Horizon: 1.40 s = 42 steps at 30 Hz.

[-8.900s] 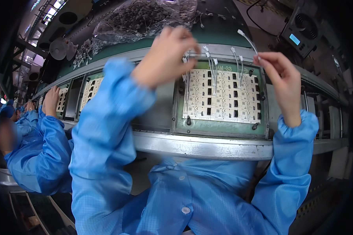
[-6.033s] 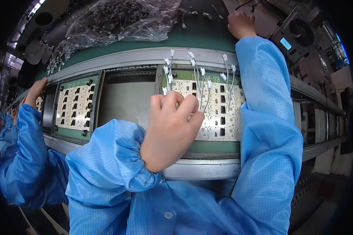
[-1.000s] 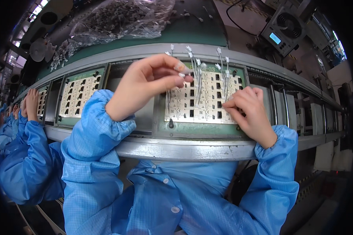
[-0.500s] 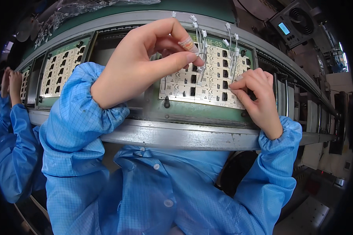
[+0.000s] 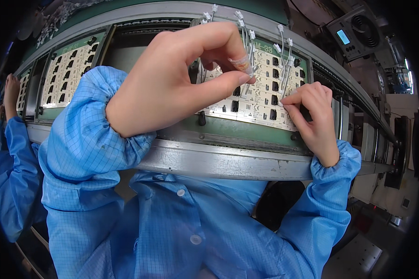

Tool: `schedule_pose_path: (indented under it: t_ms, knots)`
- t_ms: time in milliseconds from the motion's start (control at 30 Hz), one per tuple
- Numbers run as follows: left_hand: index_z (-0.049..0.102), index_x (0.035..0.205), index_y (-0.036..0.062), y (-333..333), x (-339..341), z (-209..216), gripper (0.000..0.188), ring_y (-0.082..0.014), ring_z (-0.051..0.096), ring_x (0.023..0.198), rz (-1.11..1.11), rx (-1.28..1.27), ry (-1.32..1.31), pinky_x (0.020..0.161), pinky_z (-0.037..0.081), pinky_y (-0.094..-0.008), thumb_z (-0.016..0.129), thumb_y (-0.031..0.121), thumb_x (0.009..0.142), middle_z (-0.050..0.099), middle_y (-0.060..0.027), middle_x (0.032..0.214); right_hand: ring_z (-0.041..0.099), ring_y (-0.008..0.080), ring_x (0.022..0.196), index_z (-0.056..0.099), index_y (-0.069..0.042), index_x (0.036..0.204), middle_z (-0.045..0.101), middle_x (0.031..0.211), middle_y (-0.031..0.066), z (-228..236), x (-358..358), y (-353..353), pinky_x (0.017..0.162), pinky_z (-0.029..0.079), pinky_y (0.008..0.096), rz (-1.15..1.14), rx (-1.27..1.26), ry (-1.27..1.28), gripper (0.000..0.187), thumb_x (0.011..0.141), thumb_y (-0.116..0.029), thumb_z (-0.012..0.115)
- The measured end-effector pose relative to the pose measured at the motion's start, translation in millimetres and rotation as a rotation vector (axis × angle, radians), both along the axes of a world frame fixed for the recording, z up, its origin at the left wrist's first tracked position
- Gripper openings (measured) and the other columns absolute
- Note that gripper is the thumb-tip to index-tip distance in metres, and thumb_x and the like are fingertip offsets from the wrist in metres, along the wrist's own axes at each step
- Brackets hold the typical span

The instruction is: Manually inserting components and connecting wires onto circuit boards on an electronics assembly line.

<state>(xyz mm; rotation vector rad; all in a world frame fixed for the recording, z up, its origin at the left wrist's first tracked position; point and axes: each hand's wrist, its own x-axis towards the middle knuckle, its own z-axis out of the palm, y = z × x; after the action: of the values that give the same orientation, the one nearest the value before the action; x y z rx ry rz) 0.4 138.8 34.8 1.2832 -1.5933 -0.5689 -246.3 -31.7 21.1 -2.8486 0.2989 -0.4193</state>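
Centre of the frame: left hand [image 5: 172, 83], raised above the conveyor, thumb and taped forefinger pinched on a thin white lead wire [image 5: 247, 69] just over the circuit board panel [image 5: 260, 100]. Right of centre: right hand [image 5: 314, 116], fingers curled down onto the panel's right edge, fingertips pressing at a black socket; whether anything sits between them, impossible to tell. More white wires with small white connectors [image 5: 284, 51] standing up from the panel's upper rows. Panel seated in a green carrier [image 5: 246, 132] behind a grey metal rail [image 5: 219, 160]. Upper left: a second panel [image 5: 67, 76] in its own carrier. Far left edge: another person's hand [image 5: 11, 93], blue-sleeved, resting at the line. Upper right: grey box with a small lit screen [image 5: 354, 28].
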Motion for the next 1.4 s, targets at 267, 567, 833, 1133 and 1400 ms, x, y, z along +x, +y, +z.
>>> schedule_pose_path:
  t_ms: [267,567,833,1133,1400]
  knots:
    - [0.063,0.098,-0.0016,-2,2,-2,0.007,-0.0169,0.07,0.096,-0.007,-0.06,-0.001,0.081,0.052,-0.0277,0.067,0.0,0.093,0.069,-0.0084,0.096,0.057,0.0243,0.09,0.067,-0.005,0.09,0.061,0.089,0.0048,3,4,0,0.09,0.036,0.0381,0.042,-0.063,-0.001,0.014,0.078,-0.002,0.074]
    - [0.068,0.096,0.0055,9,-14,7,0.02,-0.0234,0.07,0.085,0.053,-0.305,-0.601,0.084,0.045,-0.042,0.075,0.002,0.077,0.075,-0.0091,0.099,0.058,0.0268,0.09,0.068,-0.003,0.103,0.063,0.099,0.0067,22,1,7,0.086,0.042,0.0444,0.238,-0.269,0.103,0.03,0.074,-0.004,0.076]
    - [0.071,0.091,0.0113,14,-45,-10,0.015,-0.0186,0.066,0.089,0.346,-0.413,-0.721,0.095,0.032,-0.046,0.071,0.014,0.076,0.075,0.0035,0.1,0.059,0.0277,0.086,0.069,-0.004,0.09,0.065,0.088,0.0077,47,37,-28,0.079,0.042,0.039,0.225,-0.089,0.166,0.01,0.085,-0.013,0.069]
    - [0.069,0.095,0.0176,6,-58,-21,0.023,-0.0183,0.055,0.097,0.36,-0.034,-0.812,0.091,0.033,-0.0488,0.074,0.015,0.073,0.06,0.006,0.095,0.06,0.0297,0.121,0.065,-0.017,0.127,0.066,0.124,0.0091,-15,245,-177,0.099,0.047,0.0544,-0.428,-0.577,0.142,0.034,0.095,-0.018,0.055]
    - [0.072,0.1,0.0173,5,-54,-24,0.031,-0.0202,0.058,0.101,0.324,0.005,-0.759,0.091,0.033,-0.0504,0.081,0.018,0.07,0.064,0.0051,0.104,0.064,0.0239,0.115,0.065,-0.017,0.131,0.067,0.125,0.0061,-37,318,-219,0.096,0.05,0.0504,-0.205,-0.547,0.128,0.036,0.096,-0.013,0.056]
